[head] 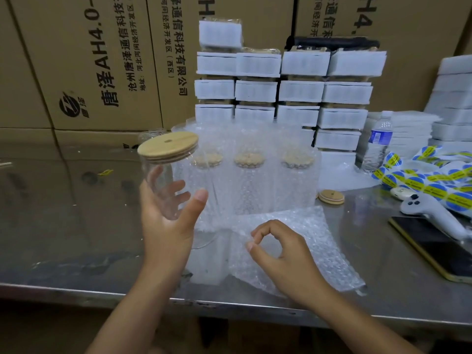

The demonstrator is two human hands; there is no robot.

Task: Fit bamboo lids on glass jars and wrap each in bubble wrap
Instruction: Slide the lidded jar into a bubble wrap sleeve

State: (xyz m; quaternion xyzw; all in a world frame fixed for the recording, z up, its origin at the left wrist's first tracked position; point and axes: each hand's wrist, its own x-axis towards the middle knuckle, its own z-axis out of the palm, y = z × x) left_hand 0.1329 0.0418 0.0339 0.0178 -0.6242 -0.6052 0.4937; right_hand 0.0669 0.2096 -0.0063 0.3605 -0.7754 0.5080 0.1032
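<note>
My left hand (166, 215) grips a clear glass jar (163, 177) held above the steel table, tilted a little, with a round bamboo lid (168, 146) on its mouth. My right hand (278, 254) pinches the near-left part of a flat sheet of bubble wrap (306, 241) lying on the table. Behind them stand three jars wrapped in bubble wrap (249, 175), their lids showing dimly through the wrap. A loose bamboo lid (331, 196) lies on the table to the right of them.
Stacked packs in white foam (298, 90) and cardboard boxes (84, 62) fill the back. To the right are a water bottle (378, 141), blue-and-yellow stickers (431, 182), a white controller (429, 208), a phone (434, 246). The table's front edge (229, 305) runs close to me.
</note>
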